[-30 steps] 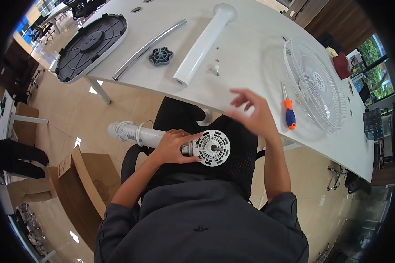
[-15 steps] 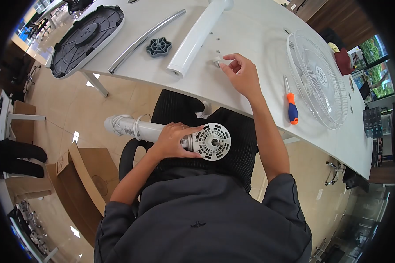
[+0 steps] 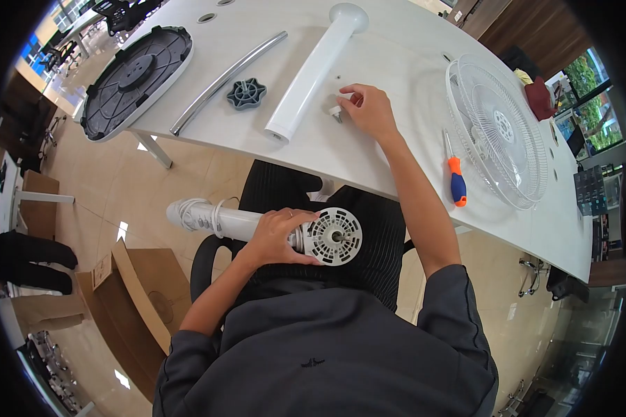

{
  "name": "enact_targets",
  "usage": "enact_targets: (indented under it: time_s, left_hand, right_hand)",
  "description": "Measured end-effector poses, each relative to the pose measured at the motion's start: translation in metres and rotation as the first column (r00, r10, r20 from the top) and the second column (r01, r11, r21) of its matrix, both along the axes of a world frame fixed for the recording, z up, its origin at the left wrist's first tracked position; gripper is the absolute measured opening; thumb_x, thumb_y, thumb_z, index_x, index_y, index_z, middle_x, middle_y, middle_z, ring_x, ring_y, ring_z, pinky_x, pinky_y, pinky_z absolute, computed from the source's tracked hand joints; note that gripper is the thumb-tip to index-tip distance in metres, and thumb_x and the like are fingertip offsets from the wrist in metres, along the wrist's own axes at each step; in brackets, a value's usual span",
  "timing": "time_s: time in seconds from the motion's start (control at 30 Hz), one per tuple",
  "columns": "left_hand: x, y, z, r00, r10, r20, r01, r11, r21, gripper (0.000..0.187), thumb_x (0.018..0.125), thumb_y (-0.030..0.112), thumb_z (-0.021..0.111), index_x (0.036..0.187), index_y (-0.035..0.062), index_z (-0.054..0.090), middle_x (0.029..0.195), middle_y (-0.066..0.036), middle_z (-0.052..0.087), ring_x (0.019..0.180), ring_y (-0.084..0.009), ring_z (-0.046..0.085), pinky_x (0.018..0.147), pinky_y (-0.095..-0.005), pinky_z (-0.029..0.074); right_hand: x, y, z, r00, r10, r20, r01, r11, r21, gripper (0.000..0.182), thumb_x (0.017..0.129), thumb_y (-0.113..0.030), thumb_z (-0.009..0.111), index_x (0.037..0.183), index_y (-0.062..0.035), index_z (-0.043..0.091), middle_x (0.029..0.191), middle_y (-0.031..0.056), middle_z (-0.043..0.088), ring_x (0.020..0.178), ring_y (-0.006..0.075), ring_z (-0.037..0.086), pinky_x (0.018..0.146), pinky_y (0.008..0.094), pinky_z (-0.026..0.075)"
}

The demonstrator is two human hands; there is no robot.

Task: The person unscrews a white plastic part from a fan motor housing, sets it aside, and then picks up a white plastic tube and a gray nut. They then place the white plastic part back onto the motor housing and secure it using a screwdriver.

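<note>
My left hand [image 3: 279, 236] is wrapped round the neck of a white fan motor housing [image 3: 333, 236] on my lap, its round slotted face and metal shaft turned up. A white tube with a coiled cord [image 3: 200, 216] extends left from it. Above the table, my right hand [image 3: 370, 111] has its thumb and index finger apart, with nothing visible held. Just beside its thumb, a small white part [image 3: 335, 111] with a metal stem rests on the table. A small screw [image 3: 339, 77] lies beyond the fingers.
On the table [image 3: 403, 62] are a black-lined base [image 3: 138, 76], a curved metal tube [image 3: 226, 83], a dark knob [image 3: 246, 94], a white column [image 3: 309, 83], a screwdriver [image 3: 457, 182] and clear fan grilles [image 3: 504, 128]. A cardboard box [image 3: 142, 299] stands on the floor at left.
The view has shifted slightly. My right hand has moved a little away from the small white part, which now shows more fully. My left hand keeps its hold on the motor housing.
</note>
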State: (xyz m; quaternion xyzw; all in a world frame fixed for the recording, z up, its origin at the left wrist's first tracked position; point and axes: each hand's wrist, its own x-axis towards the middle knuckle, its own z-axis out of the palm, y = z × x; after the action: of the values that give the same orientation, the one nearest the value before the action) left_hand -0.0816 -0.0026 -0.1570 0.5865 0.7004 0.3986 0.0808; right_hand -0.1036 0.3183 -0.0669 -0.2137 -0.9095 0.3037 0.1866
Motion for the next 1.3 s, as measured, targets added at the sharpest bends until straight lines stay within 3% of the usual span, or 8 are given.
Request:
enact_targets:
  time_s: [0.27,0.53,0.7,0.9,0.97,1.13,1.2,1.3]
  left_hand:
    - [-0.006,-0.004,0.006,0.995,-0.046,0.086,0.060,0.984,-0.168,0.094,0.057,0.053,0.097,0.132,0.0065,0.066,0.119,-0.013,0.075,0.097,-0.0326,0.074,0.087,-0.0418,0.057]
    - [-0.014,-0.003,0.000,0.818,-0.025,0.574,0.021,1.000,0.014,0.054,0.097,0.022,0.072,0.146,0.0064,0.055,0.144,-0.014,0.062,0.121,-0.0232,0.068,0.096,-0.0359,0.057]
    - [-0.021,0.002,-0.014,0.579,-0.116,0.807,0.011,0.991,0.135,0.044,0.106,0.015,0.062,0.148,0.0028,0.055,0.133,-0.012,0.068,0.114,-0.0182,0.069,0.095,-0.0306,0.054]
    - [-0.022,-0.004,-0.030,0.456,-0.175,0.873,-0.154,0.950,0.271,0.043,0.097,0.001,0.072,0.139,0.0003,0.064,0.122,-0.011,0.072,0.109,-0.0148,0.069,0.087,-0.0249,0.056]
    - [-0.025,-0.006,-0.035,0.579,-0.171,0.797,-0.134,0.944,0.300,0.036,0.093,-0.002,0.076,0.129,-0.0024,0.071,0.113,-0.009,0.074,0.100,-0.0113,0.069,0.082,-0.0232,0.056]
    - [-0.021,-0.007,-0.026,0.471,-0.095,0.877,-0.251,0.939,0.237,0.028,0.087,-0.003,0.081,0.114,-0.0056,0.077,0.098,-0.008,0.075,0.083,-0.0085,0.066,0.073,-0.0210,0.053]
    - [-0.023,-0.007,-0.035,0.626,0.064,0.777,-0.280,0.949,0.147,0.026,0.085,-0.005,0.082,0.111,-0.0059,0.078,0.094,-0.010,0.076,0.085,-0.0103,0.069,0.075,-0.0228,0.053]
    - [-0.022,-0.008,-0.047,0.606,0.016,0.795,-0.303,0.929,0.212,0.019,0.083,-0.008,0.081,0.102,-0.0066,0.078,0.096,-0.014,0.077,0.089,-0.0159,0.072,0.085,-0.0282,0.057]
  right_hand:
    - [-0.004,0.004,-0.013,0.997,0.000,-0.082,0.007,0.997,0.076,0.014,0.089,-0.017,0.077,0.096,-0.0038,0.080,0.090,0.0117,0.073,0.080,0.0242,0.070,0.075,0.0368,0.055]
    - [0.095,-0.079,0.015,0.833,-0.092,-0.546,-0.096,0.947,-0.306,0.011,0.096,-0.012,0.074,0.097,-0.0011,0.076,0.080,0.0026,0.071,0.069,0.0071,0.062,0.064,0.0244,0.049]
    - [0.125,-0.123,0.017,0.954,0.298,-0.034,-0.272,0.810,-0.519,0.015,0.095,-0.012,0.075,0.101,0.0017,0.077,0.081,0.0022,0.073,0.071,0.0060,0.064,0.067,0.0239,0.051]
    - [0.088,-0.123,-0.046,0.851,0.519,-0.079,-0.350,0.448,-0.822,0.019,0.095,-0.016,0.076,0.100,0.0025,0.077,0.081,0.0027,0.073,0.073,0.0067,0.064,0.069,0.0235,0.052]
    - [0.083,-0.130,-0.052,0.854,0.519,-0.029,-0.296,0.439,-0.848,0.020,0.094,-0.019,0.077,0.100,0.0010,0.078,0.082,0.0021,0.073,0.073,0.0066,0.063,0.069,0.0234,0.051]
    - [0.084,-0.138,-0.064,0.870,0.491,0.032,-0.217,0.441,-0.871,0.027,0.095,-0.022,0.077,0.105,0.0023,0.078,0.086,0.0048,0.075,0.074,0.0075,0.065,0.070,0.0248,0.054]
    - [0.090,-0.138,-0.055,0.884,0.461,0.076,-0.180,0.486,-0.856,0.030,0.096,-0.024,0.075,0.110,0.0030,0.078,0.090,0.0071,0.076,0.072,0.0088,0.065,0.070,0.0265,0.056]
    - [0.093,-0.137,-0.063,0.866,0.499,-0.021,-0.321,0.522,-0.790,0.031,0.096,-0.032,0.077,0.095,-0.0012,0.080,0.071,-0.0004,0.066,0.068,0.0063,0.057,0.061,0.0243,0.043]
